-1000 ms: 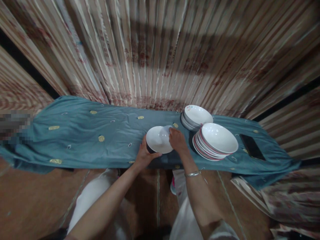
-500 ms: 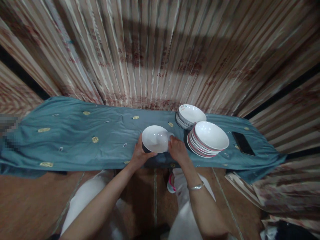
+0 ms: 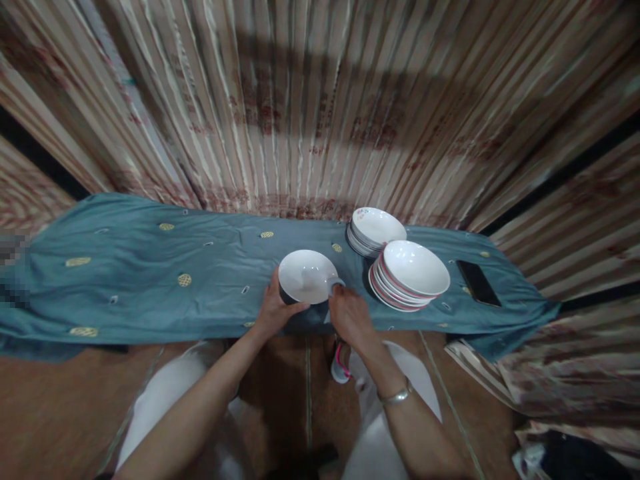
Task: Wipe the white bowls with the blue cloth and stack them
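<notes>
A white bowl (image 3: pixel 306 273) is tilted up over the front part of the cloth-covered table. My left hand (image 3: pixel 276 308) grips its left side, with the thumb along the near rim. At the bowl's right rim, my right hand (image 3: pixel 349 312) is closed on a small white cloth (image 3: pixel 335 284), pressed against the rim. Most of that cloth is hidden by the fingers, and a pale end shows below them. To the right stands a stack of white bowls with red rims (image 3: pixel 416 270), apart from my right hand.
Behind the red-rimmed stack is another stack of white bowls (image 3: pixel 379 227) with a floral print. A black phone (image 3: pixel 479 283) lies at the right on the green tablecloth (image 3: pixel 135 267). A pleated curtain (image 3: pixel 300 113) hangs along the far edge.
My right hand has shifted down the bowl's right rim with the white cloth, and a pale end now shows under it. The left hand keeps its hold; the whole view has shifted slightly.
</notes>
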`<state>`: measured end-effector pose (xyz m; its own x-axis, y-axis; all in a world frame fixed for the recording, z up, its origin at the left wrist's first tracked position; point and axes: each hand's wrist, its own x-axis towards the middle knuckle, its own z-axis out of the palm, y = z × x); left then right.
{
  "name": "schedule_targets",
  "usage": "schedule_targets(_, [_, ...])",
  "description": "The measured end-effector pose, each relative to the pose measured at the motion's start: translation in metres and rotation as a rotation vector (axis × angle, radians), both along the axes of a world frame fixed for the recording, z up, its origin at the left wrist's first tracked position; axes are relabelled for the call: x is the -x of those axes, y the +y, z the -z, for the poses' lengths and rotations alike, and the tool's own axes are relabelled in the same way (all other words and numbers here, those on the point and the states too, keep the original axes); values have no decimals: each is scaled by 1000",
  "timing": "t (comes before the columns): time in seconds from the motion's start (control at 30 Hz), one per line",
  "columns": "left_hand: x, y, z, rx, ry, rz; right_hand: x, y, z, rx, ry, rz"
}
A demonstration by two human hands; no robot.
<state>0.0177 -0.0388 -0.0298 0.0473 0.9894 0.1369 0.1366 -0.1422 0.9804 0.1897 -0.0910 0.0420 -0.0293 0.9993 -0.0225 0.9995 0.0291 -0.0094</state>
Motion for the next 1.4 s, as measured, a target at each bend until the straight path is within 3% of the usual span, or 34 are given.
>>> schedule_targets(0.43, [1, 0, 1, -37, 66, 5, 19, -16, -1, -42, -110, -96])
schedule_targets(0.73, [0, -1, -7, -42, -8, 17, 28, -24, -2, -58, -72, -170])
schedule_targets(1.1, [2, 2, -1, -65, -8, 38, 33, -26, -1, -54, 48, -271])
schedule_targets(1.23, [2, 2, 2, -68, -25, 39, 24, -24, -3, -35, 122, -220])
schedule_targets(1.4, [1, 1, 4, -66, -19, 28, 4, -13, -9, -1, 94, -40])
